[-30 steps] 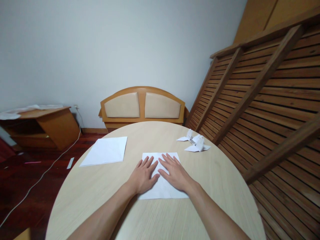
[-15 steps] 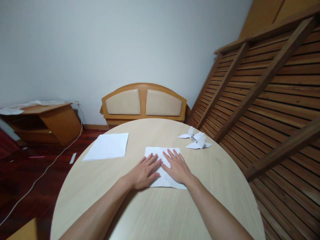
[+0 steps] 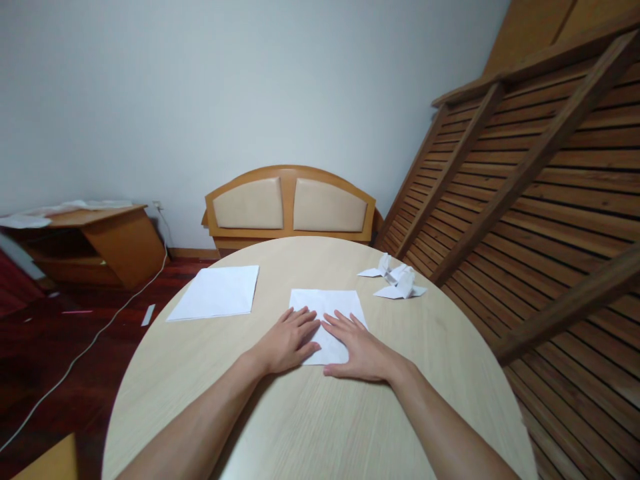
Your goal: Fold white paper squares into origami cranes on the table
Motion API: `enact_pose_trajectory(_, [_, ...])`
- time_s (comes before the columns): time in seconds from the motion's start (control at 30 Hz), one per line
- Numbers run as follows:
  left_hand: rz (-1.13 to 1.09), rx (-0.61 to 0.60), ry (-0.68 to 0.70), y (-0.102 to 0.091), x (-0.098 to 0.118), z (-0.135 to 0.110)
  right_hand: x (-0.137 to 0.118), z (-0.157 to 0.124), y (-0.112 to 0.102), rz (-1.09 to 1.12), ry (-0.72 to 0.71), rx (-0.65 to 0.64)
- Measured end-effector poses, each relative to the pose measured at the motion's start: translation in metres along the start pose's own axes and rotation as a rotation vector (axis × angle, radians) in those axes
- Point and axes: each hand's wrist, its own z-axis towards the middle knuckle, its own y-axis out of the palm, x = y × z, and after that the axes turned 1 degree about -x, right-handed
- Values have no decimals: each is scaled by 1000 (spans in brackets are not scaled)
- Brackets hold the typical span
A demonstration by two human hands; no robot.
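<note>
Right thumb (image 3: 334, 370) wider, paper (image 3: 325, 300) beneath hands (image 3: 287, 343)

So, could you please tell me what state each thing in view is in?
Left hand: open, palm down on the sheet
Right hand: open, palm down, partly over the sheet
Sheet: flat, partly covered by the hands
Paper stack: lying flat
Folded papers: creased into pointed shapes
Cable: trailing, uncoiled
Slatted frame: tilted
Cabinet: open-fronted, covered in part on top
</note>
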Motion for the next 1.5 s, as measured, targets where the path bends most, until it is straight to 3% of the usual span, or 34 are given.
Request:
enact_pose_trajectory(0.13, [-75, -42, 107, -3, 6, -2, 2, 2, -2, 1, 5, 20])
enact_pose_trajectory(0.43, [-25, -44, 66, 1, 7, -1, 3, -4, -6, 4, -17, 13])
enact_pose_trajectory(0.77, [-104, 1, 29, -21, 9, -4, 18, -9, -14, 148, 1, 179])
enact_pose_trajectory(0.97, [-234, 0, 23, -26, 1, -6, 32, -17, -22, 278, 31, 151])
enact_pose_trajectory(1.07, [-318, 56, -79, -21, -5, -4, 35, -22, -29, 335, 48, 133])
enact_pose_trajectory(1.17, [-448, 206, -188, -14, -10, 0, 37, -23, -32, 448, 56, 168])
enact_pose_trajectory(1.3, [-593, 379, -229, -8, -12, 5, 45, -20, -28, 579, 85, 245])
enact_pose_trajectory(1.5, [-654, 475, -273, -6, -14, 9, 52, -9, -16, 678, 104, 372])
